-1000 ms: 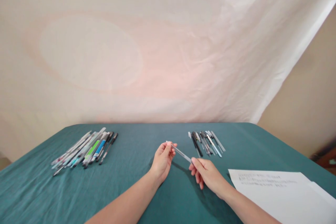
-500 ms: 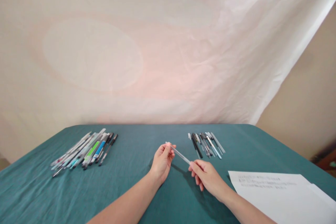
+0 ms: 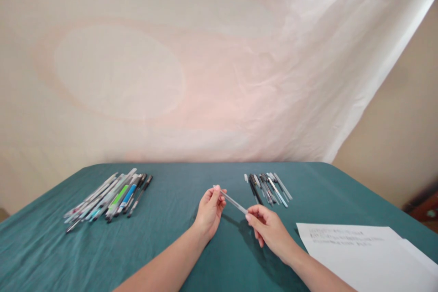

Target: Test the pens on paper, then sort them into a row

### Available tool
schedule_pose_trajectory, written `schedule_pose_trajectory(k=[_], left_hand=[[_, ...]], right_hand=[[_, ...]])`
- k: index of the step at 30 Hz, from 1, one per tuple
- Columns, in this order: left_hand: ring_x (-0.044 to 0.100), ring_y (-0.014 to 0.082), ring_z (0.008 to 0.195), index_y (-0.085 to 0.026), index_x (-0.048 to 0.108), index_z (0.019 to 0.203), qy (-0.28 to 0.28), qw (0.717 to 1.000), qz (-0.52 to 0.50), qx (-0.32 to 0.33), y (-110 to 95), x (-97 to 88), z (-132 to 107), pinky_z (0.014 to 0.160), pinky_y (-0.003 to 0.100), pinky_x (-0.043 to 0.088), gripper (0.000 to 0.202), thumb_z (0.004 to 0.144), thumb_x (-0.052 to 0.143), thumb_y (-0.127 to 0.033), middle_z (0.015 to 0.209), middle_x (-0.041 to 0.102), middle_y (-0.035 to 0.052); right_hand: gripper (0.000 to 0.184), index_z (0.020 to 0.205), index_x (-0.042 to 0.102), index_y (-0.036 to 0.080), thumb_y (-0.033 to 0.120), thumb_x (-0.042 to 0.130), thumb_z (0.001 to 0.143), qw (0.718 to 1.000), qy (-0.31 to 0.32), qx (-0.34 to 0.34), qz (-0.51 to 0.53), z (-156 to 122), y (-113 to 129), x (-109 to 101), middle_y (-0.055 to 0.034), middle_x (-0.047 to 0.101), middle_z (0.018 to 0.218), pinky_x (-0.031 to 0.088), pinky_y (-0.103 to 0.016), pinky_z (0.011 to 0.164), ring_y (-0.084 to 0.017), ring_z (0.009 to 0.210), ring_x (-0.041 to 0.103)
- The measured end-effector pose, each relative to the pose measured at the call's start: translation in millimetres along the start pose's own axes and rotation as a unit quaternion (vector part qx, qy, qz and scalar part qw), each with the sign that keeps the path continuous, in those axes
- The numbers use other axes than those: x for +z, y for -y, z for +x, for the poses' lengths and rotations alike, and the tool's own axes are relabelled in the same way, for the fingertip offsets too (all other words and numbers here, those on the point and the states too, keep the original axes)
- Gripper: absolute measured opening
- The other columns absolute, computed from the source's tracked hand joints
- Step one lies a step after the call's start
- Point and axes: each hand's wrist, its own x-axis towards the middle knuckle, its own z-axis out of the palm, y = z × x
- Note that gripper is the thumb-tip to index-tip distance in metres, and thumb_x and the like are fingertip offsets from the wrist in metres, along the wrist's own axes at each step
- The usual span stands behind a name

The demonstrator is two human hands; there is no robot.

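Between my two hands, a slim clear pen barrel slants above the table, its far end up to the left. My left hand pinches the upper left end between thumb and fingers. The lower right end is gripped by my right hand, thumb on top. Fingers cover both tips of the barrel, so any opening or point there is hidden. Behind my right hand lies a small group of black, grey and clear pens, with a small clear cap at its left edge.
A larger pile of pens, some with green and blue labels, lies on the left of the green-covered table. White sheets of paper with handwriting lie at the front right. A pale cloth hangs behind the table.
The view has shifted very slightly. Both hands keep hold of the barrel in nearly the same pose; the pens and paper lie as before.
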Motion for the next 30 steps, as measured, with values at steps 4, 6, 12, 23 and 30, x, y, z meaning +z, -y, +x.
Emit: schedule_pose_trajectory(k=[4,6,12,23,30], left_hand=[[0.049,0.0028,0.052,-0.013,0.053,0.076,0.001,1.000,0.008,0.008,-1,-1.0,1,0.051,0.014,0.046,0.015,0.072,0.063,-0.023,0.071,0.058,0.0020],[0.049,0.0025,0.052,-0.013,0.054,0.076,0.001,1.000,0.012,0.015,-2,-2.1,2,0.051,0.013,0.045,0.016,0.072,0.063,-0.025,0.071,0.058,0.0017],[0.048,0.0021,0.051,-0.013,0.054,0.075,-0.020,0.999,0.013,0.042,-6,-7.7,9,0.050,0.013,0.044,0.019,0.071,0.064,-0.028,0.070,0.058,0.0007],[0.045,0.0021,0.047,-0.012,0.049,0.073,-0.180,0.975,0.014,0.128,-30,-28.1,36,0.045,0.014,0.039,0.016,0.078,0.054,-0.027,0.069,0.058,0.0034],[0.049,0.0046,0.052,-0.014,0.048,0.077,-0.188,0.969,0.049,0.151,-22,-29.6,35,0.051,0.019,0.042,0.019,0.080,0.050,-0.032,0.071,0.056,0.0023]], right_hand=[[0.032,0.084,0.053,0.017,0.047,0.048,0.076,1.000,0.006,-0.008,-0.004,-1,1,0,0.0063,0.046,0.053,0.033,-0.016,0.031,-0.005,0.035,0.038],[0.029,0.081,0.053,0.017,0.046,0.047,0.077,1.000,0.009,-0.006,-0.016,-1,1,0,0.0068,0.044,0.050,0.032,-0.016,0.031,-0.005,0.034,0.037],[0.021,0.072,0.048,0.018,0.038,0.045,0.079,0.998,0.011,-0.002,-0.058,-4,4,1,0.0074,0.041,0.047,0.031,-0.016,0.032,-0.006,0.035,0.037],[0.012,0.067,0.052,0.017,0.024,0.046,0.075,0.963,0.003,-0.082,-0.255,-9,23,-18,0.0031,0.051,0.056,0.033,-0.020,0.050,-0.010,0.053,0.047],[0.014,0.065,0.052,0.019,0.026,0.045,0.074,0.898,-0.103,-0.050,-0.425,9,27,-36,0.0011,0.058,0.058,0.030,-0.021,0.050,-0.012,0.055,0.052]])
